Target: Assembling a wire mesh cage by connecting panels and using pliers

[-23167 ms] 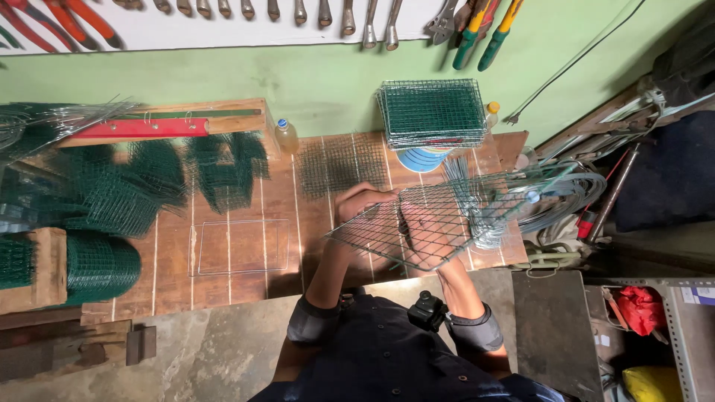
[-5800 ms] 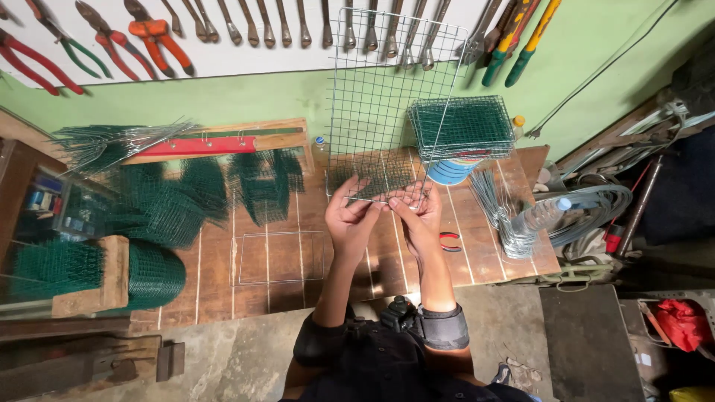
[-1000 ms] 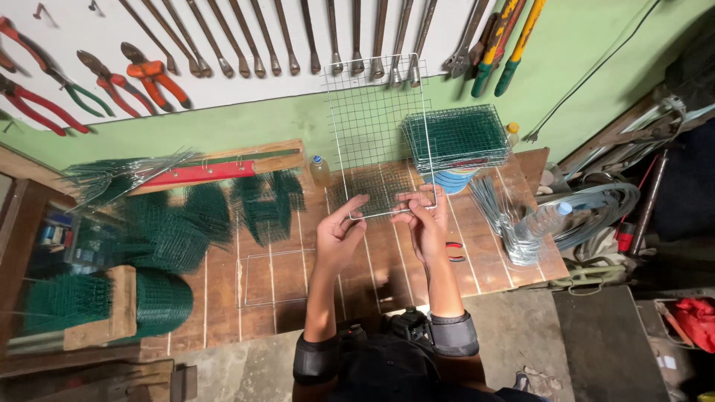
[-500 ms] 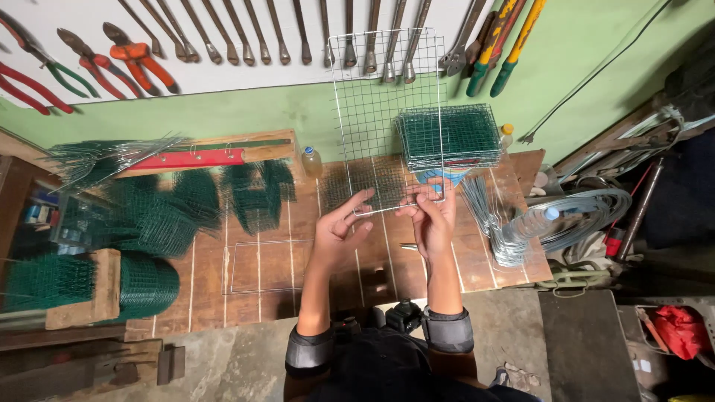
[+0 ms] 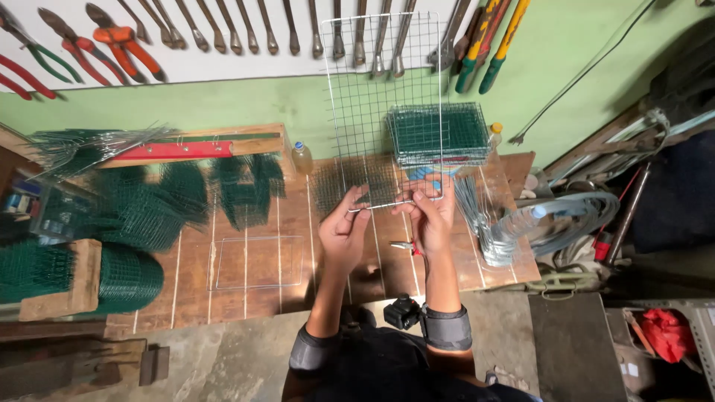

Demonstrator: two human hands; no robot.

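Your left hand (image 5: 344,227) and right hand (image 5: 430,216) both pinch the bottom edge of the bare wire mesh panel (image 5: 381,104), fingers closed on it. You hold it upright above the wooden workbench (image 5: 253,260), before the stacked green mesh baskets (image 5: 438,134).

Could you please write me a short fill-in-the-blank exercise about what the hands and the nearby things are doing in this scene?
1. Both hands, the left hand and the right hand, hold the lower edge of a wire ____ panel.
2. The stack of mesh baskets behind the panel is ____ in colour.
3. The small plastic bottle stands on the wooden ____.
4. The pliers hang on the ____.

Missing words: mesh; green; table; wall
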